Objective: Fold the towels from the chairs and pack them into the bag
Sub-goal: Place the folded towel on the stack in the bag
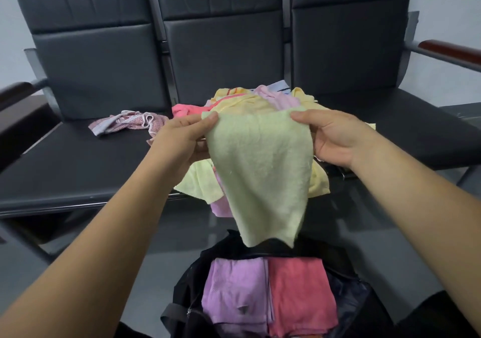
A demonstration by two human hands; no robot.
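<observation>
Two corners pinched | left grip (182, 139), right grip (335, 139) hold green towel (260, 176) | hangs above bag (186, 289)

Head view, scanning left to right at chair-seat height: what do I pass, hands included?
dark armrest → patterned pink-and-white towel → left hand → light green towel, pinched at its top corners by both hands → right hand → reddish-brown armrest
</observation>
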